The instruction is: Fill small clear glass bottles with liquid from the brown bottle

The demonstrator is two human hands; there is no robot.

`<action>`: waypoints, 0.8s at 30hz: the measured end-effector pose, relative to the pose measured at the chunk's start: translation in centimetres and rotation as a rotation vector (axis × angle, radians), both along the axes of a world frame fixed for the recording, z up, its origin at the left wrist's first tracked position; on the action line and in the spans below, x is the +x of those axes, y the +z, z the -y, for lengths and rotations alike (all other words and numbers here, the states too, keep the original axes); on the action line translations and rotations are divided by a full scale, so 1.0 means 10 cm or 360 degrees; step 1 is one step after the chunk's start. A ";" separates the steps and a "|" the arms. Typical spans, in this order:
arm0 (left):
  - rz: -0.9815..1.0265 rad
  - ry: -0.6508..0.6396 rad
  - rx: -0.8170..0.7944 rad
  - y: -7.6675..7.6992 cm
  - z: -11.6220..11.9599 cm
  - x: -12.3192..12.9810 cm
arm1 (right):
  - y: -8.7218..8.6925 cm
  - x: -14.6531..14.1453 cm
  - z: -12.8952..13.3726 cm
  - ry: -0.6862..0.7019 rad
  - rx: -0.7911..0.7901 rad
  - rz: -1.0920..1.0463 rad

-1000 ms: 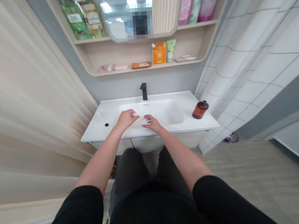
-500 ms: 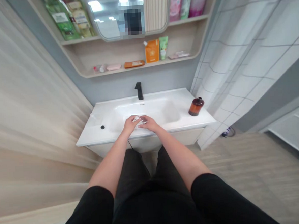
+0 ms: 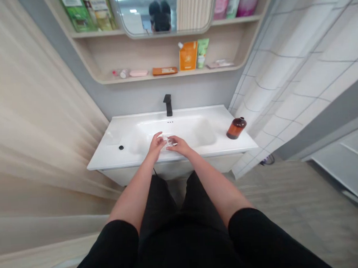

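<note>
Over the front of the white sink basin (image 3: 191,129), my left hand (image 3: 156,144) and my right hand (image 3: 178,145) are close together. Between their fingertips is a small white and partly clear object (image 3: 166,141), too small and blurred to name. The fingers of both hands curl in around it from either side. On the counter to the right, a brown see-through bottle (image 3: 236,129) with an uncapped neck stands apart from my hands. A small round black piece (image 3: 121,147) lies left of the basin.
A black faucet (image 3: 168,105) rises behind the basin. Something clear (image 3: 113,136) is on the left of the counter. Above, a wall shelf (image 3: 103,79) holds an orange pouch (image 3: 188,56), a green tube (image 3: 202,53) and several bottles around a mirror (image 3: 189,12). A curtain (image 3: 44,118) hangs at left.
My left fingers have opened a little from the white object, and more of it shows. The head view has shifted slightly. The bottle and black piece stay in place.
</note>
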State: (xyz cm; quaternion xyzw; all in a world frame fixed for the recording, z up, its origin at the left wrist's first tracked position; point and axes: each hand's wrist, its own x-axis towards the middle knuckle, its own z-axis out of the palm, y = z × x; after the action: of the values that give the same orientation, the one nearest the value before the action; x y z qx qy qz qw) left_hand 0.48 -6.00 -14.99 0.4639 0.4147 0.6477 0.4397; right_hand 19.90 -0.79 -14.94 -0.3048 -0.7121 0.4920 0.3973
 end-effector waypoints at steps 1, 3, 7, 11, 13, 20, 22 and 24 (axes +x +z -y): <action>-0.0017 0.0027 -0.0009 -0.01 -0.01 0.01 | 0.00 0.00 0.00 -0.0010 0.0004 0.0008; 0.0021 0.0071 -0.0054 -0.02 -0.02 0.01 | 0.00 0.00 0.01 -0.0025 0.0001 0.0027; 0.0043 0.0033 -0.0038 -0.06 -0.05 0.00 | 0.00 0.00 0.01 -0.0035 -0.0002 0.0069; -0.0111 0.0046 -0.0025 -0.08 -0.05 -0.01 | 0.01 -0.01 0.01 -0.0056 0.0009 0.0080; -0.0028 0.0042 -0.0055 -0.07 -0.04 -0.01 | 0.01 -0.01 0.02 -0.0053 0.0012 0.0063; -0.0224 0.0053 -0.0003 -0.03 0.00 0.02 | 0.03 -0.01 0.03 -0.0050 0.0008 0.0051; -0.0187 0.0062 -0.0048 -0.03 0.00 0.02 | 0.02 -0.01 0.02 -0.0056 -0.0002 0.0053; -0.0056 0.0048 -0.0082 -0.04 0.00 0.01 | 0.00 -0.01 0.01 -0.0050 -0.0005 0.0040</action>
State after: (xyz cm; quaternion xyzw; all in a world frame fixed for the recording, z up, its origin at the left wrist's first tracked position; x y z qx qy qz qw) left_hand 0.59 -5.99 -15.40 0.4573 0.4457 0.6352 0.4343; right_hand 19.77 -0.93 -14.98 -0.3227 -0.7113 0.4831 0.3956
